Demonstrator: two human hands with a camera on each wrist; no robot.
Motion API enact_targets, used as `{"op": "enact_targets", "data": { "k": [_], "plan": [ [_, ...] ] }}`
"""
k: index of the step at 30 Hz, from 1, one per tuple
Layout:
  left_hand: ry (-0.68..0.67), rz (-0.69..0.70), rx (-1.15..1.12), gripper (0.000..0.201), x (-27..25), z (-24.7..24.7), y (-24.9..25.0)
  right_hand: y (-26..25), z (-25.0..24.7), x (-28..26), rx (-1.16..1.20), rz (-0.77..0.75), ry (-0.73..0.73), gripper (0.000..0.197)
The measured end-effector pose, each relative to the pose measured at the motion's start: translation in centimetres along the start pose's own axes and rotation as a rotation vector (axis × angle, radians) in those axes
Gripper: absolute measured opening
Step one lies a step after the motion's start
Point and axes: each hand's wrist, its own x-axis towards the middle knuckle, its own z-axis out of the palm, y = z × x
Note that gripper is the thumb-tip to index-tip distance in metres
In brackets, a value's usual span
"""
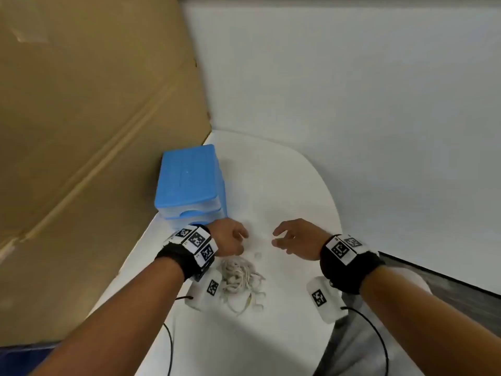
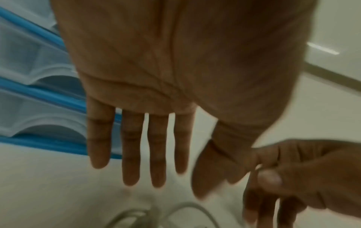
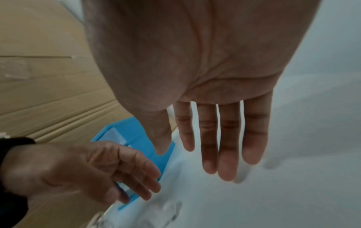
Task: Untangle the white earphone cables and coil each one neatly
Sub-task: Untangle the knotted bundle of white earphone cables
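Observation:
A tangle of white earphone cables (image 1: 240,280) lies on the white table (image 1: 284,185), just in front of my wrists. My left hand (image 1: 241,237) hovers over the table beyond the tangle, holding nothing. The left wrist view shows its fingers (image 2: 131,154) straight and spread, with a loop of cable (image 2: 187,208) blurred below. My right hand (image 1: 279,238) hovers a short gap to the right, also holding nothing. Its fingers (image 3: 228,146) hang straight in the right wrist view. Neither hand touches the cables.
A blue drawer box (image 1: 189,185) stands at the table's left edge, close behind my left hand. A large cardboard sheet (image 1: 95,131) leans on the left. A small white piece (image 1: 257,255) lies beyond the tangle. The table's curved edge (image 1: 334,213) runs on the right.

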Motion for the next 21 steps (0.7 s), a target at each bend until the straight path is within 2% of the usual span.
{"op": "enact_targets", "data": {
  "k": [3,8,10,13,15,18,19,21],
  "plan": [
    [-0.114,-0.001,0.087,0.044,-0.6,0.2,-0.9,0.2,1.7,0.7,-0.004,0.007,-0.038,0.023],
    [-0.034,-0.018,0.164,0.049,-1.2,2.4,-2.5,0.5,4.2,0.2,0.007,-0.022,0.027,0.018],
    [-0.003,-0.043,0.174,0.041,-1.6,3.4,-2.6,0.4,4.7,-0.4,-0.011,-0.019,0.064,0.024],
    [0.028,-0.059,0.070,0.030,-2.4,4.7,-2.4,-0.3,5.2,-2.0,0.040,-0.042,0.059,0.036],
    [0.071,-0.034,-0.156,0.021,-3.0,5.2,-1.7,-0.7,5.2,-3.2,0.127,-0.055,0.035,0.045],
    [0.193,0.014,-0.710,0.013,-4.7,5.6,0.4,-1.2,5.1,-5.1,0.262,-0.126,0.053,0.055],
    [0.209,0.014,-0.894,0.013,-5.4,5.7,1.0,-1.3,5.0,-5.7,0.306,-0.153,0.095,0.051],
    [0.159,0.021,-1.185,0.031,-6.7,6.0,2.0,-1.7,4.7,-7.1,0.412,-0.183,0.198,0.033]
  ]
}}
